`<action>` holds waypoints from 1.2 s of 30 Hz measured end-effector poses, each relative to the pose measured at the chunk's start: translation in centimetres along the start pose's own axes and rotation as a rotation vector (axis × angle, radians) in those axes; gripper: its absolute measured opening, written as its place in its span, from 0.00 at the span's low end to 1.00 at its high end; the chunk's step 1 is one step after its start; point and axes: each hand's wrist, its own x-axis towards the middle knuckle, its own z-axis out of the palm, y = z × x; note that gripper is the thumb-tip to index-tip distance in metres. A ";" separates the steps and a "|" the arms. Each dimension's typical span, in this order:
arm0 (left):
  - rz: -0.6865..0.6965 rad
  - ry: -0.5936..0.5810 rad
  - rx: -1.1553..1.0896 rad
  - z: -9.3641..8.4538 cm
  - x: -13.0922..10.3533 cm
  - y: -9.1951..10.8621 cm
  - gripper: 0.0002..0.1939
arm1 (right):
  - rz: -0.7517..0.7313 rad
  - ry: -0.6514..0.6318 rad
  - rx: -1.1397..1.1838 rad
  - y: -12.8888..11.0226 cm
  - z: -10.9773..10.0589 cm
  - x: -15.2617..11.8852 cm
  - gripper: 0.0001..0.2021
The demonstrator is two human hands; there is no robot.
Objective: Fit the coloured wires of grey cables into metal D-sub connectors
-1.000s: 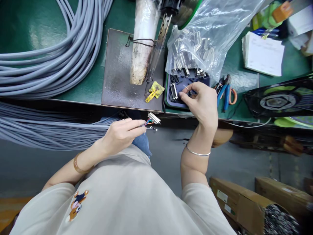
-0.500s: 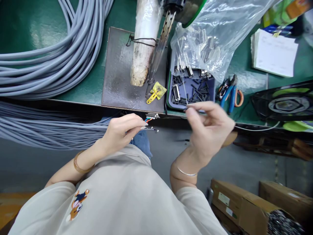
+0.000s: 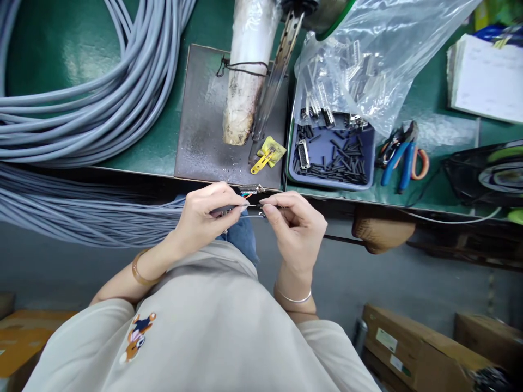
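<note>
My left hand (image 3: 212, 213) pinches a grey cable close to a metal connector (image 3: 252, 190) with thin coloured wires, just off the bench's front edge. Facing it, my right hand (image 3: 296, 223) has thumb and forefinger pressed together, their tips nearly meeting the left fingertips. Something small and dark is between the right fingertips, too small to name. Below the fingertips a thin grey wire ends in a small tip. Behind the right hand stands a blue tray (image 3: 330, 184) with short black tubes and connectors.
A soldering iron (image 3: 272, 90) and a white roll (image 3: 249, 49) overhang a dark plate (image 3: 200, 125) with a yellow clip (image 3: 263, 160). Grey cable coils (image 3: 151, 81) lie left. Pliers (image 3: 404, 158), a plastic bag (image 3: 392, 49) and a paper stack (image 3: 486, 79) are right.
My right hand has moved left, from the tray's front edge to beside my left hand's fingertips. My left hand still pinches the cable. The view has shifted slightly.
</note>
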 end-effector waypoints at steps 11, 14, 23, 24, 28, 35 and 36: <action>0.022 -0.002 0.014 -0.2 -0.1 0.1 0.05 | -0.025 -0.003 0.000 -0.2 0.0 -0.2 0.04; 0.022 -0.006 0.025 -0.2 -0.2 0.0 0.05 | -0.019 0.002 0.025 -0.3 0.0 -0.1 0.03; 0.056 0.012 0.025 -0.3 -0.4 0.0 0.05 | -0.065 -0.081 -0.033 -0.8 0.1 0.0 0.03; 0.060 0.016 0.024 -0.3 -0.4 -0.1 0.05 | -0.051 -0.056 -0.019 -0.7 0.1 -0.1 0.03; 0.062 0.029 0.019 -0.4 -0.5 -0.1 0.05 | -0.020 -0.005 0.027 -0.6 0.1 -0.1 0.03; 0.052 0.009 0.012 -0.3 -0.6 -0.2 0.06 | -0.035 -0.052 -0.048 -0.9 0.3 -0.1 0.06; 0.049 0.006 0.012 -0.3 -0.6 -0.2 0.05 | -0.050 -0.053 -0.066 -0.9 0.3 -0.1 0.05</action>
